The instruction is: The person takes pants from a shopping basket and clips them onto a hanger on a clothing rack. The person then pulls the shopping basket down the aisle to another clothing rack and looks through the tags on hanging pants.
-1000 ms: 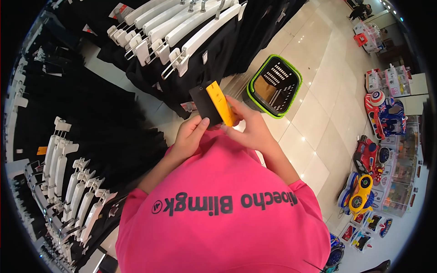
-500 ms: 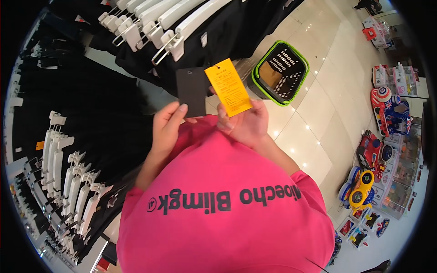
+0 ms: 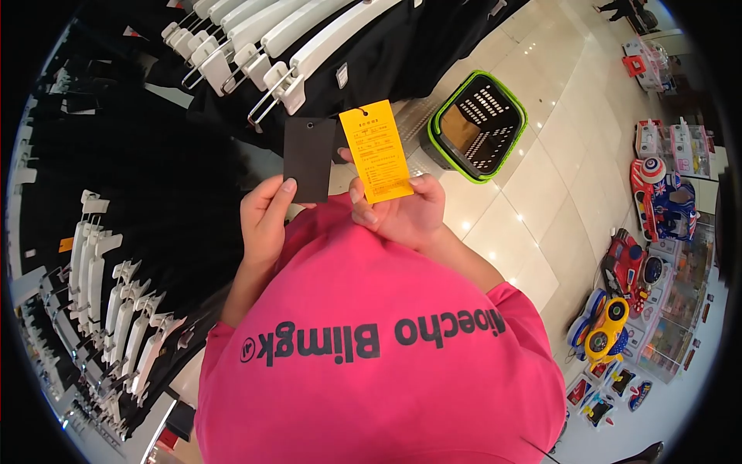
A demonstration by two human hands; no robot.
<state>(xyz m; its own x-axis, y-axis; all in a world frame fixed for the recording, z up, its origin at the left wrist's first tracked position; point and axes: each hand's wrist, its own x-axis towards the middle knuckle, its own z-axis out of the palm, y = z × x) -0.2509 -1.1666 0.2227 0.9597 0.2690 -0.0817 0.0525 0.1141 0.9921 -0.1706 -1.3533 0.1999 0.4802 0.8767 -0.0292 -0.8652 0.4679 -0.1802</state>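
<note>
My left hand (image 3: 265, 213) pinches the lower corner of a black hang tag (image 3: 309, 158), thumb on its front face. A small hole shows near the tag's top edge. Beside it, my right hand (image 3: 406, 209) is closed on the lower end of a yellow hang tag (image 3: 376, 155). Fine print covers that tag's face, and a dark cord passes through the hole at its top. Both tags are upright and side by side, with a narrow gap between them. Behind the tags hang black garments (image 3: 340, 54) on white hangers (image 3: 332, 35).
A black shopping basket with a green rim (image 3: 510, 155) stands on the tiled floor (image 3: 533, 209), holding something brown. To the left, more white hangers (image 3: 97, 271) carry dark clothes. Colourful toy-like ride machines (image 3: 607, 329) line the right side. A person (image 3: 626, 9) is partly visible at the far top right.
Both hands and tags have shifted slightly left. The yellow tag has turned a little more upright. The view has moved slightly.
</note>
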